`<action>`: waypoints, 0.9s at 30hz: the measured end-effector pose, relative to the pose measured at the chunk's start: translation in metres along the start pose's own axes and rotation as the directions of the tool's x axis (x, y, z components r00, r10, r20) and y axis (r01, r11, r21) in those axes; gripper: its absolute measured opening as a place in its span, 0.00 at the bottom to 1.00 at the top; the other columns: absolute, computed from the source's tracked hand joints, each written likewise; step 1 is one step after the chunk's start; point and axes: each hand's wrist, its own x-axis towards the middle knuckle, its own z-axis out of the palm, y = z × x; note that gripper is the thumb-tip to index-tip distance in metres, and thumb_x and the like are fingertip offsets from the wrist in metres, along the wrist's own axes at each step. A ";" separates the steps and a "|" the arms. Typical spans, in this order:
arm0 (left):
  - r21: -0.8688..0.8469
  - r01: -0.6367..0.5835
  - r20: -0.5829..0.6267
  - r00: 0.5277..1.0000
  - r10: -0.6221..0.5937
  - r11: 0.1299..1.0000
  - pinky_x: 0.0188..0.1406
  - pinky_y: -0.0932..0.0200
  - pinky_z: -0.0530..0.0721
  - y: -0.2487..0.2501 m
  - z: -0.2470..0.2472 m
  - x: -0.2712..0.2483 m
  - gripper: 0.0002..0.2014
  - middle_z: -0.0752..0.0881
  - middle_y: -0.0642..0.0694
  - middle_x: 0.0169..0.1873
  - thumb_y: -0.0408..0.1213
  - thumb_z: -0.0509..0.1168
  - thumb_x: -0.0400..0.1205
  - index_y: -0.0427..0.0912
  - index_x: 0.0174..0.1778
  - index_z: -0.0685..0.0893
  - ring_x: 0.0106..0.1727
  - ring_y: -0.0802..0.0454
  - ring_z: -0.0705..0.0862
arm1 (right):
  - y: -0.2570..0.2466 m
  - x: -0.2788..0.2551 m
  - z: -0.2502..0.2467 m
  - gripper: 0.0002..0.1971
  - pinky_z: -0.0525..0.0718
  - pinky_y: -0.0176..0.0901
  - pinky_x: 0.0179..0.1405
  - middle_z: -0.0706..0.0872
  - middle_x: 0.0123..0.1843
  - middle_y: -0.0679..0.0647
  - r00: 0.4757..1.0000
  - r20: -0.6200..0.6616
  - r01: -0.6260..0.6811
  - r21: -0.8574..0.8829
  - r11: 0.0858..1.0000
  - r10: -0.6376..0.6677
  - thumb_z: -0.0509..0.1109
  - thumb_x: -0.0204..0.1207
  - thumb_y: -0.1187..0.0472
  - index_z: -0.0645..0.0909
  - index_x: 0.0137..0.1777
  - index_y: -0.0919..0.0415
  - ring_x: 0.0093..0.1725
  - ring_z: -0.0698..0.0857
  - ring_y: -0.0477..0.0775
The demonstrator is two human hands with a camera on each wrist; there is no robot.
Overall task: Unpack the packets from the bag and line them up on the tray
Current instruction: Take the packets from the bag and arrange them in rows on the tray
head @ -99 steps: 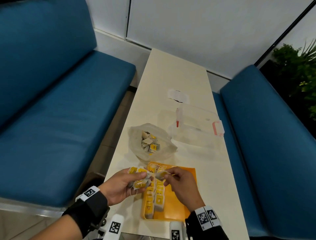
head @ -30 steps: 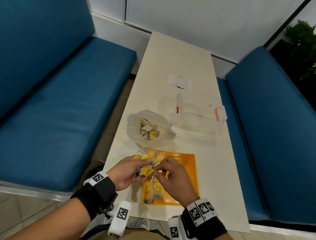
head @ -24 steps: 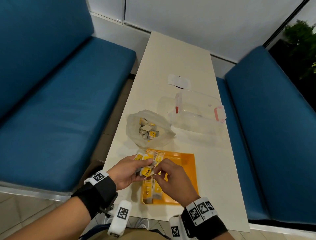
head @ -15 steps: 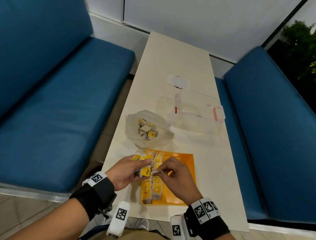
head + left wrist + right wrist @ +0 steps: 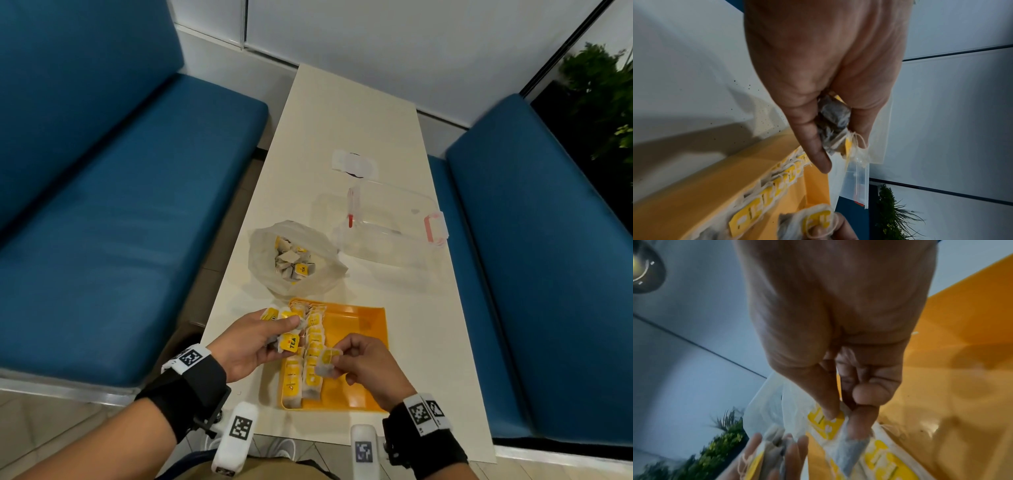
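Note:
An orange tray (image 5: 356, 346) lies near the table's front edge, with two rows of yellow-tagged tea packets (image 5: 310, 346) along its left side. My left hand (image 5: 253, 342) grips a bunch of tea packets (image 5: 286, 330) just left of the tray; the left wrist view shows the bunch (image 5: 835, 123) between thumb and fingers. My right hand (image 5: 359, 359) pinches one single tea packet (image 5: 325, 363) over the tray, also seen as the single packet (image 5: 826, 423) in the right wrist view. A clear plastic bag (image 5: 294, 260) with more packets lies open beyond the tray.
A clear plastic box (image 5: 394, 226) with pink clips sits right of the bag, a small white paper (image 5: 354, 164) behind it. Blue benches (image 5: 120, 212) flank the narrow white table (image 5: 346, 113). The tray's right half is bare.
My right hand has pulled one packet away from the bunch in my left hand and moved right and nearer, over the tray. The left hand keeps the bunch.

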 end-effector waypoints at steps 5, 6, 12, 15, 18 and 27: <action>0.023 -0.018 0.004 1.000 0.018 1.000 0.60 0.45 0.89 -0.002 0.002 0.002 0.18 0.92 0.33 0.56 0.36 0.73 0.83 0.32 0.66 0.84 0.55 0.42 0.92 | 0.010 -0.001 0.011 0.05 0.78 0.39 0.21 0.88 0.30 0.61 0.995 0.079 -0.058 -0.111 0.992 0.067 0.73 0.76 0.74 0.80 0.45 0.66 0.28 0.88 0.55; 0.031 -0.021 0.007 1.000 0.021 0.999 0.61 0.45 0.89 -0.002 0.002 0.002 0.18 0.92 0.33 0.56 0.37 0.73 0.82 0.31 0.66 0.85 0.55 0.42 0.92 | 0.011 -0.002 0.013 0.05 0.78 0.39 0.21 0.88 0.30 0.59 0.993 0.088 -0.066 -0.129 0.989 0.077 0.73 0.76 0.74 0.80 0.46 0.66 0.28 0.88 0.55; 0.042 -0.028 0.020 0.999 0.027 0.999 0.58 0.48 0.90 -0.005 0.004 0.001 0.19 0.89 0.30 0.61 0.36 0.73 0.83 0.31 0.67 0.84 0.56 0.42 0.91 | 0.014 -0.001 0.021 0.08 0.77 0.35 0.22 0.86 0.26 0.50 0.987 0.083 -0.107 -0.292 0.950 0.137 0.72 0.74 0.73 0.80 0.43 0.60 0.32 0.90 0.53; 0.046 -0.031 0.026 0.999 0.030 0.998 0.59 0.47 0.90 -0.006 0.004 0.000 0.18 0.89 0.29 0.62 0.35 0.72 0.83 0.32 0.68 0.84 0.56 0.41 0.91 | 0.017 0.001 0.024 0.08 0.76 0.33 0.22 0.86 0.25 0.49 0.985 0.080 -0.114 -0.347 0.931 0.151 0.73 0.72 0.73 0.81 0.42 0.59 0.30 0.89 0.50; 0.058 -0.028 0.022 0.999 0.027 0.998 0.59 0.47 0.90 -0.007 0.004 0.001 0.18 0.89 0.30 0.61 0.35 0.72 0.84 0.31 0.68 0.84 0.57 0.40 0.91 | 0.020 0.003 0.028 0.09 0.82 0.37 0.28 0.86 0.27 0.50 0.986 0.069 -0.113 -0.414 0.903 0.155 0.73 0.71 0.72 0.81 0.40 0.58 0.30 0.89 0.50; 0.086 -0.024 0.008 1.000 0.024 0.996 0.53 0.51 0.93 -0.007 0.006 0.001 0.17 0.92 0.33 0.57 0.36 0.73 0.83 0.34 0.66 0.85 0.57 0.41 0.92 | 0.018 0.003 0.037 0.15 0.81 0.40 0.35 0.82 0.40 0.45 0.994 0.035 -0.057 -0.654 0.755 0.105 0.80 0.65 0.61 0.76 0.43 0.50 0.40 0.83 0.48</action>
